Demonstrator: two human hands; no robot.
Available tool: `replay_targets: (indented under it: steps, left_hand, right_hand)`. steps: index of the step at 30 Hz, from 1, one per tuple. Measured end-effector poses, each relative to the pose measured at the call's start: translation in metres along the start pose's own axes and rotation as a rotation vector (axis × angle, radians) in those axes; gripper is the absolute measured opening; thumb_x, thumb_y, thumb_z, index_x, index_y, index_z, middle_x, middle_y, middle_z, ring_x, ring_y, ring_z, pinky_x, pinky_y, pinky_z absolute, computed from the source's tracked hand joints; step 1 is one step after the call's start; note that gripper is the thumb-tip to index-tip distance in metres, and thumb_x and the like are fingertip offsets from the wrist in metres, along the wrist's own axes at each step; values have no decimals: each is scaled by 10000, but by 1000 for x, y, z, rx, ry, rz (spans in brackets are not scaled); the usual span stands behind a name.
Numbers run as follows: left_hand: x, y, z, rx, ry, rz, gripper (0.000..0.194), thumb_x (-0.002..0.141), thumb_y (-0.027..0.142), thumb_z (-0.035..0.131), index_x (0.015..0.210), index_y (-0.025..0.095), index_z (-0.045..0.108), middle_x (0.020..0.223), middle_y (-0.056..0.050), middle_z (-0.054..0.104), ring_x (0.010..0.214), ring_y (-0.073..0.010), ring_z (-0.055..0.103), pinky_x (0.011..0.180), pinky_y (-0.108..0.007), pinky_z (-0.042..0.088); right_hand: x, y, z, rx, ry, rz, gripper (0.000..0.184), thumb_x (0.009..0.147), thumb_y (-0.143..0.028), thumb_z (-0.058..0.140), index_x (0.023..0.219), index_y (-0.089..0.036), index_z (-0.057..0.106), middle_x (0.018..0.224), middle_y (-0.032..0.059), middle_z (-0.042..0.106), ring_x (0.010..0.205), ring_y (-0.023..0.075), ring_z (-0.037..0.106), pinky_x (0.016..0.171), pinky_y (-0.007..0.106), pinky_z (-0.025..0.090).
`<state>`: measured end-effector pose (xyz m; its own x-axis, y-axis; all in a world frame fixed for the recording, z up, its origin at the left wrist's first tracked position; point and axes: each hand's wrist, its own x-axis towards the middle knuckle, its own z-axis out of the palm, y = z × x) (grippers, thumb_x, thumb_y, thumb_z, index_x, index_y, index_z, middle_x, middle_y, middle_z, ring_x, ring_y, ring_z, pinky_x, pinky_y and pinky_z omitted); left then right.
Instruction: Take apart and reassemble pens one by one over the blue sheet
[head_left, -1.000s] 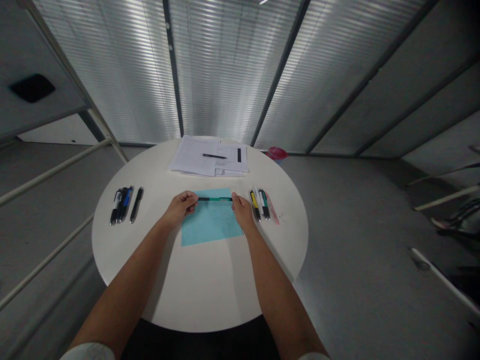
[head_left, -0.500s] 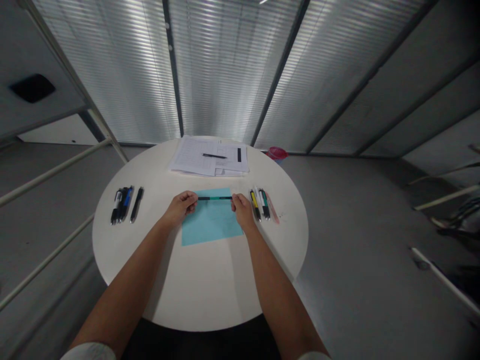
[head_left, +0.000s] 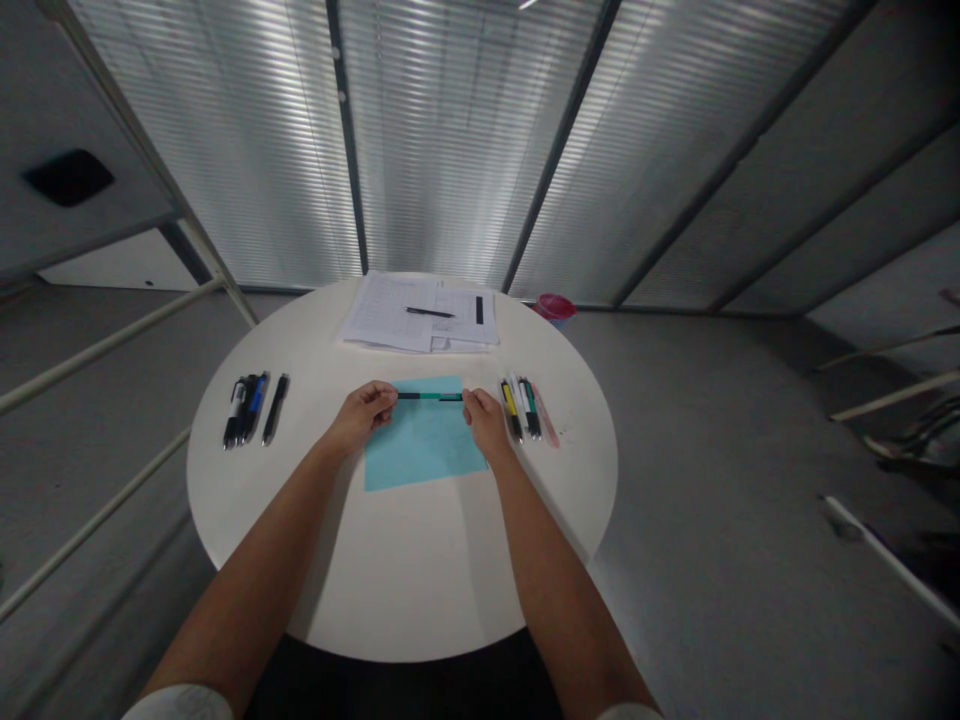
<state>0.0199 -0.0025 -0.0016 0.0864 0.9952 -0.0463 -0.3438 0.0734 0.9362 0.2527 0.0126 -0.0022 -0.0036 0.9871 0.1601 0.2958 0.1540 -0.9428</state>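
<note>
1. The left hand (head_left: 360,418) is almost shut; its fingers pinch one end of a green and black pen (head_left: 429,396).
2. The right hand (head_left: 486,425) is almost shut too; it pinches the other end of that pen.
3. The pen lies sideways over the top part of a blue sheet (head_left: 424,445); it may not touch the sheet, but this is hard to see.
4. The blue sheet sits on a round white table (head_left: 405,570); a bunch of pens (head_left: 244,410) and a black pen (head_left: 275,408) lie left of the left hand.
5. Yellow, white and green pens (head_left: 521,408) and a pink strip (head_left: 545,415) lie right of the right hand; no words on any pen can be read.
6. Farther away are printed papers (head_left: 382,310) with a black pen (head_left: 430,312) on top; their words are too small to read; a red cup (head_left: 555,307) is past them, near the table's far edge.
</note>
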Motion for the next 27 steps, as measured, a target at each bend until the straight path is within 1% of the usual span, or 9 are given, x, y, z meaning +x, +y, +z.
replay_targets:
  steps: [3, 7, 9, 14, 19, 23, 27]
  left_hand:
    - [1, -1, -1, 15, 9, 0, 208, 732, 306, 719, 791, 154, 590, 603, 32, 479, 514, -66, 432, 475, -203, 312]
    - [1, -1, 0, 15, 5, 6, 209, 742, 313, 712, 777, 151, 585, 626, 21, 495, 517, -65, 434, 476, -205, 310]
    - [0, 0, 0, 13, 3, 8, 210, 738, 308, 717, 779, 149, 586, 635, 18, 499, 522, -65, 436, 477, -204, 309]
    - [-1, 0, 0, 8, -29, 9, 204, 714, 267, 736, 816, 152, 603, 594, 31, 474, 523, -71, 440, 489, -208, 326]
    - [-1, 0, 0, -6, -24, 7, 206, 711, 271, 737, 821, 155, 607, 579, 34, 478, 518, -73, 444, 487, -207, 327]
    - [-2, 3, 2, 2, 1, 2, 218, 708, 300, 738, 790, 148, 605, 574, 28, 488, 507, -71, 442, 486, -208, 325]
    - [-2, 3, 3, 2, 31, -16, 231, 703, 318, 740, 777, 146, 605, 596, 23, 496, 517, -70, 450, 491, -208, 330]
  right_hand:
    - [0, 0, -1, 34, -13, -24, 357, 858, -452, 460, 595, -212, 444, 528, -49, 430, 530, 111, 416, 547, 248, 321]
    - [0, 2, 0, 72, -22, -11, 263, 837, -415, 482, 663, -218, 486, 541, -51, 467, 542, 117, 437, 554, 246, 335]
    - [0, 2, 0, 47, -13, -2, 291, 845, -435, 474, 651, -218, 477, 538, -50, 465, 540, 117, 437, 555, 247, 334]
    - [0, 1, 1, 5, 4, 23, 420, 881, -527, 402, 596, -219, 404, 511, -55, 403, 506, 112, 410, 520, 251, 310]
    - [-1, -1, 1, -16, 4, 12, 436, 887, -537, 390, 590, -217, 415, 512, -47, 425, 503, 112, 411, 521, 253, 312]
    - [0, -1, 1, 34, -2, 19, 374, 864, -505, 421, 631, -218, 470, 518, -44, 445, 513, 118, 424, 526, 252, 323]
    - [1, 3, 1, 72, -4, 18, 249, 817, -426, 467, 683, -220, 507, 533, -46, 472, 526, 121, 431, 537, 247, 331]
